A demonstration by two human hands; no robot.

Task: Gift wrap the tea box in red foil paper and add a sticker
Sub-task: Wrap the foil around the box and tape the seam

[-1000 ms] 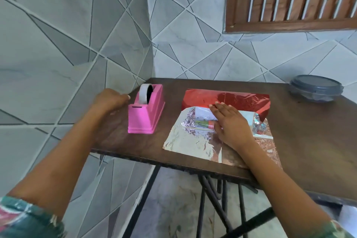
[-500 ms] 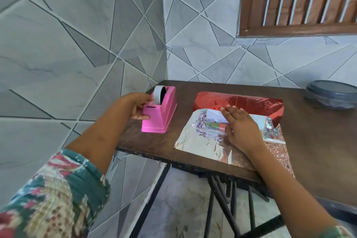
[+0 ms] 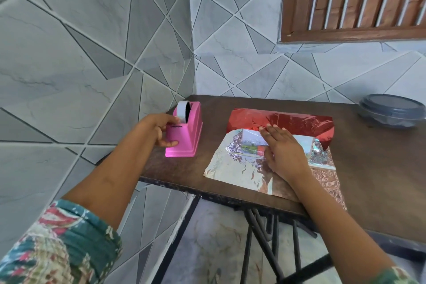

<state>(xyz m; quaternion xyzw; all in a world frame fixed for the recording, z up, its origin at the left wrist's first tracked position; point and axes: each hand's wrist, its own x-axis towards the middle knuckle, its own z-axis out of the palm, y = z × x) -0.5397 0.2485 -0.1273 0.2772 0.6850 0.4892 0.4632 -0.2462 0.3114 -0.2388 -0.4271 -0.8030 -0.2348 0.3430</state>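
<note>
Foil paper (image 3: 288,122) half over the tea box (image 3: 251,143), on the wooden table (image 3: 368,180)
Left hand (image 3: 159,131) was curled around the pink tape dispenser (image 3: 186,143) just left of the sheet; right hand (image 3: 283,152) lay flat, fingers straight, pressing the foil down on the box.

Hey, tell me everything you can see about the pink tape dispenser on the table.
The tape dispenser is pink and looks like plastic. It is a wedge-shaped block on a flared base, with a dark slot in its near face. A pale tape roll sits upright in its top. It stands on the dark table, at the far left corner. The left hand grips its near end, fingers over the top, thumb low on the face.
</note>
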